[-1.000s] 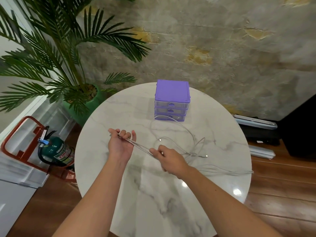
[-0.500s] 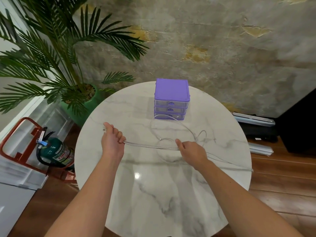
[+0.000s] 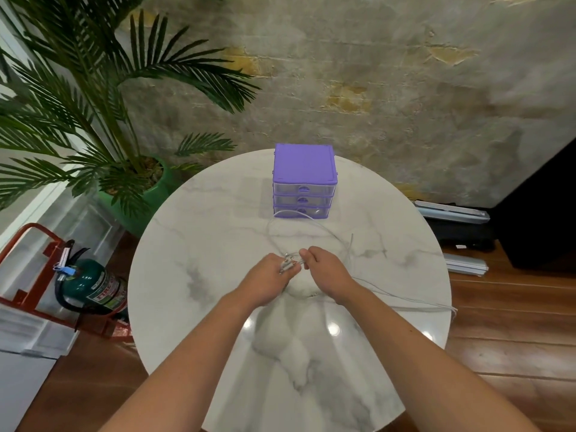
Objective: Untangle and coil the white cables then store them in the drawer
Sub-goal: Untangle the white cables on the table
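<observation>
Now — white cables (image 3: 314, 220) between hands

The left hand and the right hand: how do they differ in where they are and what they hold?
The left hand grips bunched cable ends with connectors, while the right hand pinches the white cables close beside them. Loose strands trail off past the right hand toward the table edge; none show beyond the left hand. Both hold cable above the table, in front of the drawer unit.
</observation>
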